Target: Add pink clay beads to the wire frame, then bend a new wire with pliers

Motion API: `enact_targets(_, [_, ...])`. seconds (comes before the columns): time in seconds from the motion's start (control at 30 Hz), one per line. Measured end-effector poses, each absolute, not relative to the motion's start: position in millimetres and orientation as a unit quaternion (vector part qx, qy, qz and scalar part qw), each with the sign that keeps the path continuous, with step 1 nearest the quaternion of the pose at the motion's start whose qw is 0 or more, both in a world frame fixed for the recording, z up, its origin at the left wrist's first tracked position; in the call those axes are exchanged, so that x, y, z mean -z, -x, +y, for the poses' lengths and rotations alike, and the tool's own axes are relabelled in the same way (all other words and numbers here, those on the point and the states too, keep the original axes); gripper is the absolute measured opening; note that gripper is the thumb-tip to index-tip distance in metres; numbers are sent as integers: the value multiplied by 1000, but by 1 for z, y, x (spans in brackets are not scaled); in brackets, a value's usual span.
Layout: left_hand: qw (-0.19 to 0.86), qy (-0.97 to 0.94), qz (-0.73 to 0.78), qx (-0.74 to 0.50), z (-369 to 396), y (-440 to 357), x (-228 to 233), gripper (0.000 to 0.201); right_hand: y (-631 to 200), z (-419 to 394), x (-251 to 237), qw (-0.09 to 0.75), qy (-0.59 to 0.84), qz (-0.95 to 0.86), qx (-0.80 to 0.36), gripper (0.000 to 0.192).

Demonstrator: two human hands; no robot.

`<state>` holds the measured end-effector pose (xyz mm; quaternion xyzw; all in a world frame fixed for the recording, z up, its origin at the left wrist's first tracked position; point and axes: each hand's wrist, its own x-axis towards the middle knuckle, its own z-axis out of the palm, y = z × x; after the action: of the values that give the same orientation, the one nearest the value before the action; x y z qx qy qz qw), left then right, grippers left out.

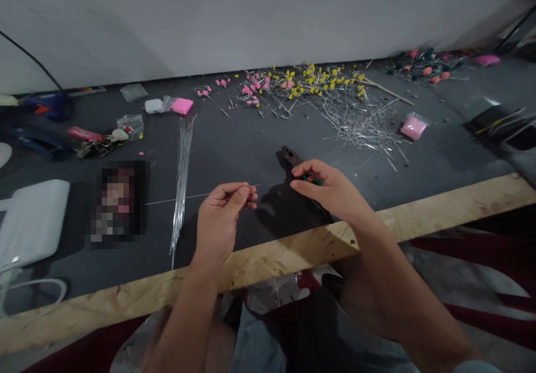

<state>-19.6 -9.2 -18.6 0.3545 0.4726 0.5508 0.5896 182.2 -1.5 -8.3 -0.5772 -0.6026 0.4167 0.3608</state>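
Note:
My left hand [224, 214] pinches a thin silvery wire [196, 196] between thumb and fingers. The wire's short end pokes out to the right of the fingertips, and its long end runs left across a bundle of straight wires [181, 177] on the dark tabletop. A pair of pliers [292, 156] with green handles lies by the front edge, jaws pointing away from me. Over the handles hovers my right hand [329, 187], thumb and index finger apart. Whether it touches the pliers I cannot tell, since the hand covers part of them.
Toward the wall lie wire stems with yellow tips [314, 80] and pink tips [255, 85], beside a heap of loose wires [364, 122]. Pink packets [414, 127] sit around them. On the left are a white case [39, 222] and a blurred-out object [117, 202]. A wooden edge [268, 261] borders the front.

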Motion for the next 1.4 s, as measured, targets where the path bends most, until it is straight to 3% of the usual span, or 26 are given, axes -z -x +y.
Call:
enact_targets(0.17, [568, -356, 469, -576, -3, 29, 17, 8, -210, -4, 21, 251, 658, -651, -284, 26])
enact_targets(0.27, [559, -352, 465, -589, 0, 31, 17, 7, -212, -8, 30, 184, 658, -681, -265, 34])
enact_targets(0.33, [557, -349, 466, -593, 1, 31, 16, 6, -212, -9, 32, 184, 655, -680, -272, 36])
enact_targets(0.43, [562, -352, 462, -589, 0, 30, 15, 6, -214, -11, 26, 213, 662, -641, -326, 38])
enact_targets(0.6, [569, -382, 453, -570, -4, 28, 14, 6, -211, -15, 5, 313, 593, -527, -522, 29])
enact_targets(0.8, [564, -383, 443, -583, -1, 27, 17, 6, -198, -21, -3, 229, 484, -487, -691, 19])
enact_targets(1.4, [595, -351, 453, -564, 1, 30, 14, 9, -205, -22, -7, 132, 443, -597, -656, 26])
